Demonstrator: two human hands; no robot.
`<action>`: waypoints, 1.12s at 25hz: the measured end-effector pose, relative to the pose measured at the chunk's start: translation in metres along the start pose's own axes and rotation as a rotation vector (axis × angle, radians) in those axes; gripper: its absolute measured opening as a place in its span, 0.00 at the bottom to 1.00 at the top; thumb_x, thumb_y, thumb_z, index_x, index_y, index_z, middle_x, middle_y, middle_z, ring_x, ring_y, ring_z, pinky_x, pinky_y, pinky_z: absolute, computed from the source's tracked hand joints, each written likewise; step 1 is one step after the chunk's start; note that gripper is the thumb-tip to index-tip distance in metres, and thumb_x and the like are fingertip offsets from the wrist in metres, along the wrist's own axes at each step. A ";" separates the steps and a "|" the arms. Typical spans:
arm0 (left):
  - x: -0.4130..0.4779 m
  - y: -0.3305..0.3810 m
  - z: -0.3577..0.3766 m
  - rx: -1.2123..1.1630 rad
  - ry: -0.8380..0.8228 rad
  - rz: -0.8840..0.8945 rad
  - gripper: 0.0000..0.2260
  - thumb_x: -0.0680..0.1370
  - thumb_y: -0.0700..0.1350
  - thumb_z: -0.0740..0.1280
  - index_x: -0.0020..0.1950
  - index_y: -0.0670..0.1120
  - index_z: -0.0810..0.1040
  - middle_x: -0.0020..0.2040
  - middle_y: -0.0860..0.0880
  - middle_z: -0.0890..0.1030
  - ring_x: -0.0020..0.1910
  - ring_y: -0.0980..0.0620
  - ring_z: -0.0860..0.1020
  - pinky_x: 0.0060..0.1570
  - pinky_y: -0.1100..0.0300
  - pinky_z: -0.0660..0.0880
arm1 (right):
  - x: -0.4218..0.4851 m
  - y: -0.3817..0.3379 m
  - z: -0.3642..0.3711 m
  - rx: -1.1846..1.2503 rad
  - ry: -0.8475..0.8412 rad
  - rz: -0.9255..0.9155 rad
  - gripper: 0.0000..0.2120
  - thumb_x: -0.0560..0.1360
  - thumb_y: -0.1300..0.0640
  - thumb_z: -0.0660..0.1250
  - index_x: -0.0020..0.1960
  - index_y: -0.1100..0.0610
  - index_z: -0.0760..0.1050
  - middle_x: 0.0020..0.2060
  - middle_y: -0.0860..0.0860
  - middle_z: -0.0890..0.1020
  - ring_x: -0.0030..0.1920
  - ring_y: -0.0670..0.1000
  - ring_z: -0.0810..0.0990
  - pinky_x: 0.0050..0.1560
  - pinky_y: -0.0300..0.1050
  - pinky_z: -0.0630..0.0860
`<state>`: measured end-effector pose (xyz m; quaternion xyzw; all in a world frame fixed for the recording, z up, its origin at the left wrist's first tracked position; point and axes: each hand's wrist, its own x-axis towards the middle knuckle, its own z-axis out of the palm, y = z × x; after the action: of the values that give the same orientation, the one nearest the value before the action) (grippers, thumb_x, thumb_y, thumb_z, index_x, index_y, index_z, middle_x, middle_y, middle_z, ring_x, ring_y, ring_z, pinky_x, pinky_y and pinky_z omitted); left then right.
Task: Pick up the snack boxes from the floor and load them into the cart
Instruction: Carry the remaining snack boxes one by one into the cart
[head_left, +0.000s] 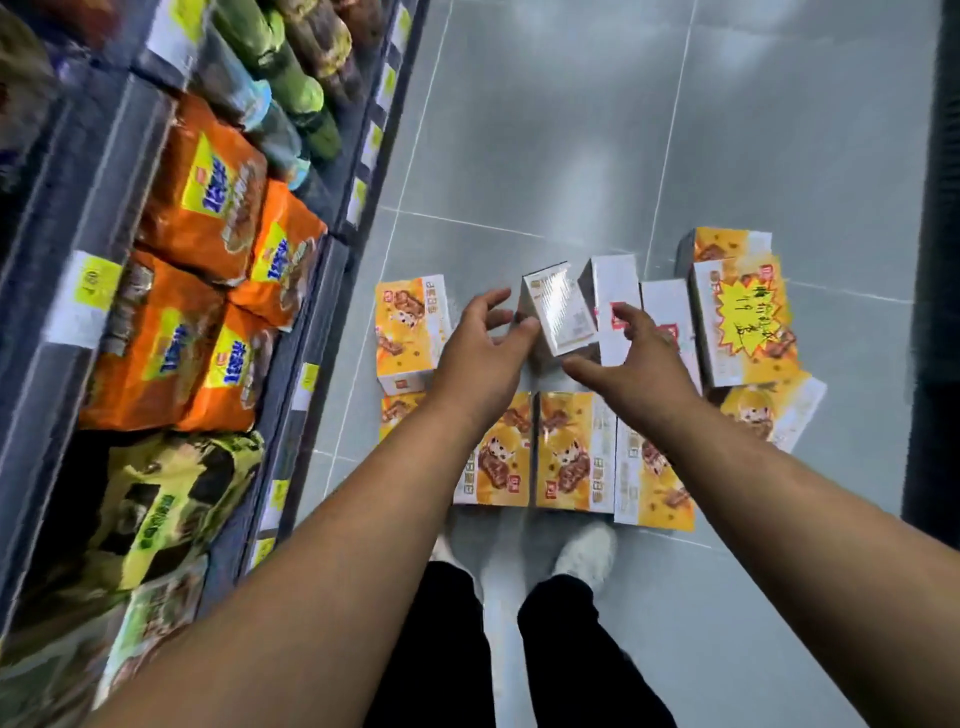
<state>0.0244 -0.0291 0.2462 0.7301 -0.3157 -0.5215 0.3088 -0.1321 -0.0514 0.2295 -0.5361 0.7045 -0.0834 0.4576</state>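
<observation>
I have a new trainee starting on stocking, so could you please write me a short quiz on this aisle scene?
1. True or false: the left hand has already lifted a box clear of the floor.
2. Which box are both hands closing on? A) the tilted white-sided box B) the box with the yellow starburst label
3. On which side of the person do the shelves stand?

Key: 1 false; 2 A; 3 the left. The right hand is open too.

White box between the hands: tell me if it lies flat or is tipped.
Tipped. The white box leans at an angle on its edge, its glossy face turned up, between the left hand and right hand; neighbouring boxes lie flat.
</observation>
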 end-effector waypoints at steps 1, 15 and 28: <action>0.027 -0.022 0.007 0.013 -0.013 -0.016 0.18 0.80 0.47 0.65 0.69 0.52 0.69 0.56 0.55 0.75 0.51 0.59 0.76 0.60 0.52 0.75 | 0.025 0.012 0.016 -0.036 0.006 -0.003 0.40 0.68 0.47 0.76 0.74 0.50 0.61 0.70 0.55 0.69 0.68 0.56 0.69 0.64 0.50 0.69; 0.320 -0.278 0.099 -0.012 -0.065 -0.240 0.24 0.78 0.57 0.65 0.71 0.53 0.66 0.63 0.47 0.76 0.61 0.44 0.76 0.62 0.46 0.75 | 0.283 0.111 0.175 -0.659 0.189 -0.111 0.52 0.64 0.41 0.74 0.77 0.46 0.44 0.72 0.63 0.57 0.69 0.67 0.61 0.63 0.62 0.65; 0.376 -0.271 0.101 -0.298 -0.103 -0.307 0.22 0.74 0.61 0.68 0.59 0.45 0.77 0.47 0.46 0.86 0.40 0.47 0.85 0.35 0.56 0.80 | 0.297 0.125 0.120 0.275 0.076 -0.079 0.46 0.66 0.58 0.77 0.75 0.43 0.54 0.56 0.48 0.77 0.42 0.56 0.85 0.40 0.51 0.83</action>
<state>0.0618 -0.1705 -0.2048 0.6884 -0.1358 -0.6398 0.3137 -0.1309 -0.2021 -0.0796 -0.4922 0.6817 -0.2172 0.4959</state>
